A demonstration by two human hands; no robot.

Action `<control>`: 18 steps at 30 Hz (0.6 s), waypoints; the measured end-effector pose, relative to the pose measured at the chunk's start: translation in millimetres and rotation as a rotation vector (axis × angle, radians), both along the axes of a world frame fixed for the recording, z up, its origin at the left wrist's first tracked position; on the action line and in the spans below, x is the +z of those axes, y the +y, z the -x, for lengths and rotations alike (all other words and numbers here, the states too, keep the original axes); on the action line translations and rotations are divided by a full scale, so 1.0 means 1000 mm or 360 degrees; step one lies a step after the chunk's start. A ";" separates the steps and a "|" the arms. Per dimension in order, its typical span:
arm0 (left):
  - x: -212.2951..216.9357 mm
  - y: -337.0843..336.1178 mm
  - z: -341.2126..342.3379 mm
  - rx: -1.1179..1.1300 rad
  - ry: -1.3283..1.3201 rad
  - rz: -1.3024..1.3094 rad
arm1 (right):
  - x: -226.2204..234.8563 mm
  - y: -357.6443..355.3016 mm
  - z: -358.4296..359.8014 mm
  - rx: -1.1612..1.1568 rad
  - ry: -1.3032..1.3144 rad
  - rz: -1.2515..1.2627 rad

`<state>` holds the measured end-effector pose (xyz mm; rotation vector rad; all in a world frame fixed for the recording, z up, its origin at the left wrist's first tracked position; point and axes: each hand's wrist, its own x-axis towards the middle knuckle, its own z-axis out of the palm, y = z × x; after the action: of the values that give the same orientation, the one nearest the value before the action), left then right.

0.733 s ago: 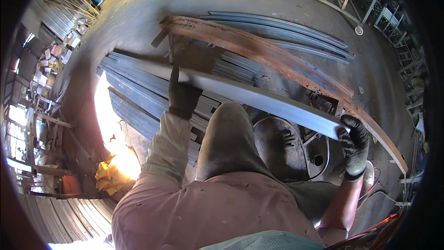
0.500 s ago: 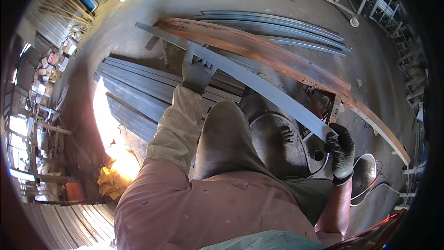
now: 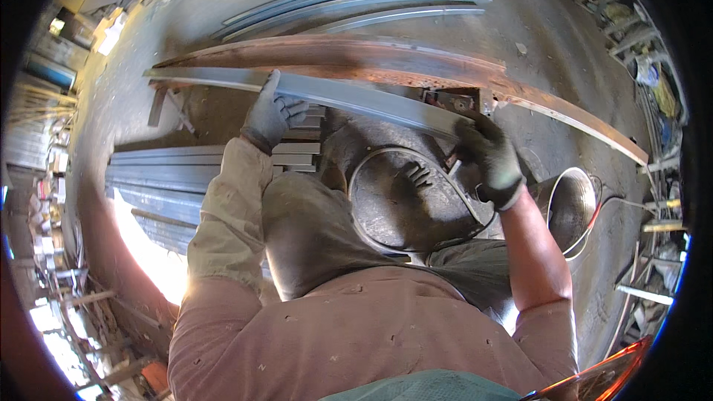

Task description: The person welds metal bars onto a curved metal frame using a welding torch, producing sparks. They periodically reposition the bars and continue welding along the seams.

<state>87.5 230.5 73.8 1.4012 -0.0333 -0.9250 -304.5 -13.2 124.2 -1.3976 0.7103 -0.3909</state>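
Note:
A long grey metal bar (image 3: 356,96) lies slantwise before me, its left end over the rusty beam (image 3: 319,52). My gloved left hand (image 3: 273,115) grips the bar left of its middle, with the thumb over the top and fingers curled at the near edge. Around the right end closes my gloved right hand (image 3: 490,156), which hides that end. Below the bar, between my legs, stands a round dark drum (image 3: 394,212). On its top is a dark finger-like shape; whether glove or shadow I cannot tell.
Several grey metal bars (image 3: 167,167) are stacked at my left. More grey bars (image 3: 356,1) rest on the floor beyond the rusty beam. A metal bucket (image 3: 575,212) with a cable beside it stands at right. Clutter lines both sides of the workshop.
My view has turned, so the bar now lies flatter across it. The bar's right end has come up and left with my right hand. Both hands keep hold.

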 end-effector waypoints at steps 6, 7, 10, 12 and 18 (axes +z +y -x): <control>-0.022 -0.024 -0.066 0.0045 -0.0116 -0.0257 | -0.020 0.007 -0.046 0.0255 -0.0102 0.0212; -0.021 -0.030 -0.079 0.0082 -0.0103 -0.0272 | -0.022 0.003 -0.045 0.0359 0.0094 0.0479; -0.031 -0.023 -0.152 -0.0143 0.0008 -0.0207 | -0.028 0.000 -0.034 0.0660 0.0147 0.0313; -0.034 -0.045 -0.157 -0.0175 -0.0008 -0.0302 | -0.016 -0.010 -0.023 0.0903 0.0294 0.0366; -0.059 -0.051 -0.215 -0.0489 -0.0383 -0.0688 | -0.027 -0.021 -0.006 0.1284 0.0555 0.0846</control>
<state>302.6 179.8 14.5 1.9436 -0.2482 -1.0496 -298.2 -34.7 97.0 -2.1488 0.2623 0.3397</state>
